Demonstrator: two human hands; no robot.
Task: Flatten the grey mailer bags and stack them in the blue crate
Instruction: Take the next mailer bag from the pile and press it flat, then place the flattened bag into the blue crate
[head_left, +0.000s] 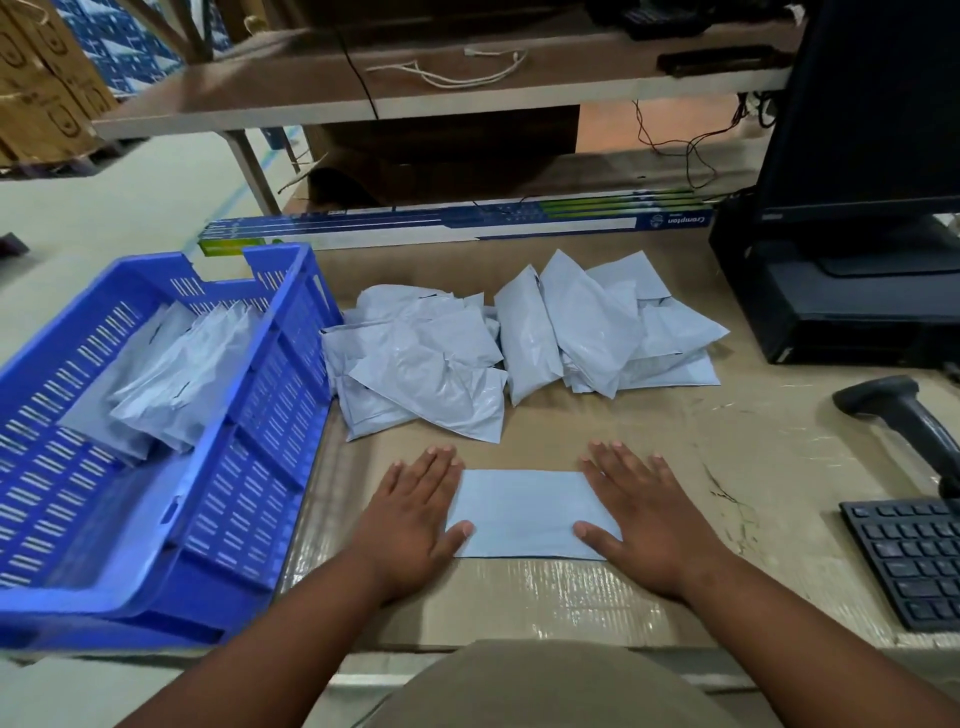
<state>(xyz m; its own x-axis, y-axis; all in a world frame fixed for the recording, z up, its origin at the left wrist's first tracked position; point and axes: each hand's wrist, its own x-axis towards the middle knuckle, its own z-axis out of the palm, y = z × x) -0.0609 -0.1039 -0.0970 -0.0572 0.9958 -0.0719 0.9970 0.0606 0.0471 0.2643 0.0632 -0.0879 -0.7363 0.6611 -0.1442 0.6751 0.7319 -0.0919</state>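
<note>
With the left hand (415, 512) and right hand (641, 512) pressing spread, straight fingers on the ends of the grey bag (524, 514) at the near table edge, smoothing outward should expel air before it joins the blue crate (270, 364) at left.

A flat mailer bag (530, 512) lies on the counter (727, 447). Left hand (415, 512) presses its left end, right hand (641, 512) its right end. Behind the bag sits a pile of mailer bags (519, 343). Left of the bag stands the crate (234, 499), bags (171, 374) inside. Right of the bag lie a keyboard (906, 558) and scanner (904, 410).
</note>
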